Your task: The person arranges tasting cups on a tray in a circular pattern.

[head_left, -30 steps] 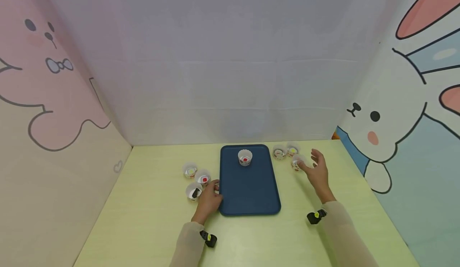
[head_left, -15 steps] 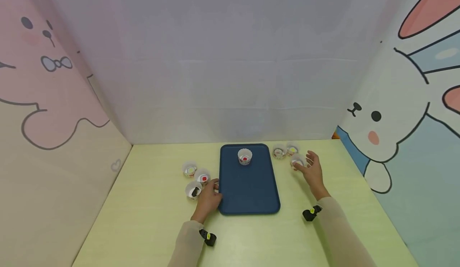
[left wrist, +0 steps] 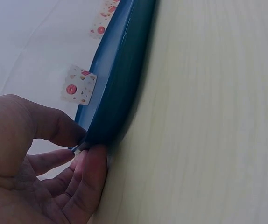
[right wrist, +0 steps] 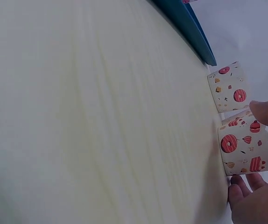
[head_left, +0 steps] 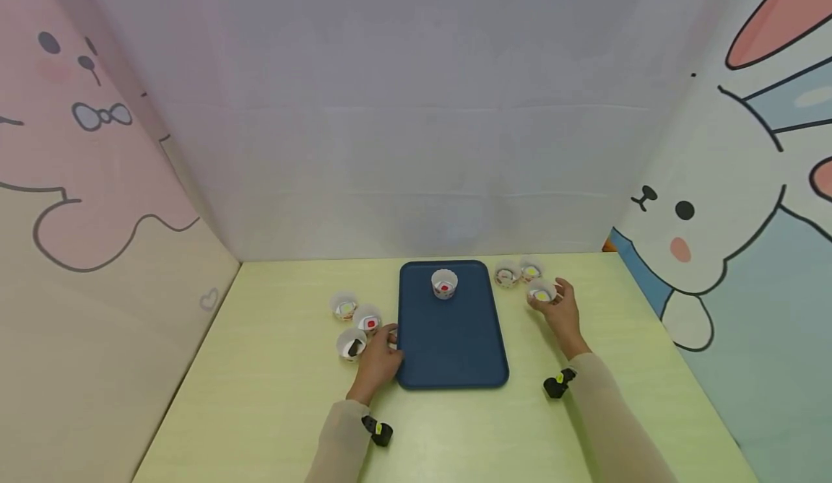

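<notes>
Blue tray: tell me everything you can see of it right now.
The blue tray is a rectangle with rounded corners and a raised rim, and looks like smooth plastic. It lies face up on the pale table, long sides running away from the person. The left hand holds its left edge, and one patterned cup stands upright on it toward the far end.

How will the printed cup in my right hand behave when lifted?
The printed cup is probably light, judging by its thin-looking wall. Its scalloped edge looks papery, so a hard squeeze might dent it. Its flat base suggests little rolling while upright.
</notes>
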`<act>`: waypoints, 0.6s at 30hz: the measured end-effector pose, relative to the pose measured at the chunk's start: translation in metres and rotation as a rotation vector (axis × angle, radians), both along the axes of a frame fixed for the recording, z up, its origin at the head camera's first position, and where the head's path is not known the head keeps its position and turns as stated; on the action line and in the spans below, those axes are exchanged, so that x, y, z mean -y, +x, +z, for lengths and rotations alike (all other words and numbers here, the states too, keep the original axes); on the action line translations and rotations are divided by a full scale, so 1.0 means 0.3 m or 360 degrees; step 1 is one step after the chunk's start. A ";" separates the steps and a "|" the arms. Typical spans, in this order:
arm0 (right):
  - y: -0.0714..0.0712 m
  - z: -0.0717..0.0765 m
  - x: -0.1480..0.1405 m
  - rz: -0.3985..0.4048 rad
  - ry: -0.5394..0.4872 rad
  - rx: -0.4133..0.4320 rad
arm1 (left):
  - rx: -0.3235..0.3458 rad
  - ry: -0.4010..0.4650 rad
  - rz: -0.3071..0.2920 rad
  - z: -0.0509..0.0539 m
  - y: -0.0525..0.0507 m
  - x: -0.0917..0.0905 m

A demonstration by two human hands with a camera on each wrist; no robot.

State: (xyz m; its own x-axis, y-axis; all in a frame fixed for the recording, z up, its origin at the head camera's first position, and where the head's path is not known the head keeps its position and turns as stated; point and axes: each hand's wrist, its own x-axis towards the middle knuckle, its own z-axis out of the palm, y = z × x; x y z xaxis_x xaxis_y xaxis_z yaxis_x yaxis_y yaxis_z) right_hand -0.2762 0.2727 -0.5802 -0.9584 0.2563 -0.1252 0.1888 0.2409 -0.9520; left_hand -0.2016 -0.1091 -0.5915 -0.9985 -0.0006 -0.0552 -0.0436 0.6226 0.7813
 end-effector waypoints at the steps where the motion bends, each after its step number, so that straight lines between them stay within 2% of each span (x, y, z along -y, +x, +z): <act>1: -0.002 -0.002 -0.001 -0.0004 0.0010 0.0003 | 0.0000 0.0000 0.0003 -0.001 0.000 -0.001; 7: -0.013 -0.008 -0.006 -0.0016 0.0077 0.0012 | -0.0004 0.0001 0.0002 -0.003 0.001 -0.001; 18: -0.013 -0.021 0.001 -0.0014 0.0301 0.0037 | -0.0003 0.0016 0.0007 0.000 0.006 -0.001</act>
